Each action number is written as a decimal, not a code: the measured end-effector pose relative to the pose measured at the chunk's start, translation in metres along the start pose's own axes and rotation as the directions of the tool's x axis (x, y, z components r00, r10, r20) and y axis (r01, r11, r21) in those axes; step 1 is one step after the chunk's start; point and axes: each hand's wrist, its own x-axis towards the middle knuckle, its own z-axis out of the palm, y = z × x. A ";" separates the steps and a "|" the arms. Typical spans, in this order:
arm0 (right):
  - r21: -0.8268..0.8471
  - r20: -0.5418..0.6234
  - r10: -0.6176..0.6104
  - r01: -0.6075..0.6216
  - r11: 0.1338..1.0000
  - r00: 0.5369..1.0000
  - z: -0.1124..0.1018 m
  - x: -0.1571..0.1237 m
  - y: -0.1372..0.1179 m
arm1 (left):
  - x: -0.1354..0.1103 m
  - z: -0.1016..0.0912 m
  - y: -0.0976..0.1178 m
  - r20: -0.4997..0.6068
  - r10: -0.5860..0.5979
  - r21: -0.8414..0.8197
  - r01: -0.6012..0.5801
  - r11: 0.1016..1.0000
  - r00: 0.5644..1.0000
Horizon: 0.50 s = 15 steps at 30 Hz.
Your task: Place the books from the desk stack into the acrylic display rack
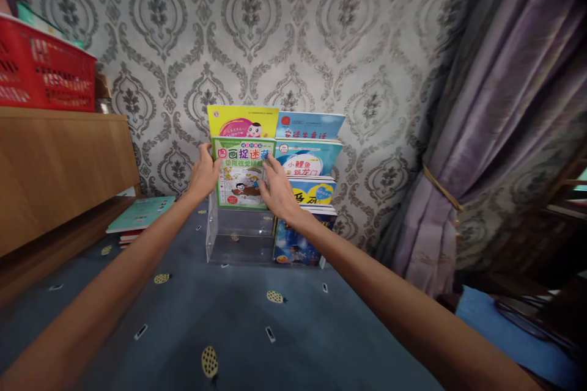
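A green-bordered children's book (241,186) stands upright in the left column of a clear tiered book rack (243,247). My left hand (205,172) grips its left edge, the thumb in front. At its right edge my right hand (279,188) holds on too, with fingers over the cover. Behind it, on a higher tier, rises a yellow book (243,122). The right column carries a blue book (312,124), a teal book (321,159), a blue-and-yellow book (316,189) and dark blue books (298,244) at the front.
The rack stands on a dark blue patterned cloth (183,317) against the papered wall. To the left, a small pile of books (142,214) lies beside a wooden cabinet (64,171) with a red basket (50,67) on top. A purple curtain (486,134) hangs at right.
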 end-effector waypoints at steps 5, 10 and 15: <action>0.010 0.014 -0.005 0.005 1.000 1.000 0.005 -0.003 0.002 | 0.017 0.006 -0.026 0.098 -0.004 -0.203 0.024 0.979 0.995; 0.001 0.022 -0.001 0.001 1.000 1.000 0.010 -0.006 0.001 | 0.027 0.005 -0.045 0.108 0.035 -0.296 -0.001 0.955 0.994; 0.004 0.043 0.034 -0.034 0.999 0.999 0.010 -0.011 -0.001 | 0.026 0.003 -0.051 0.110 0.061 -0.243 -0.032 0.969 0.992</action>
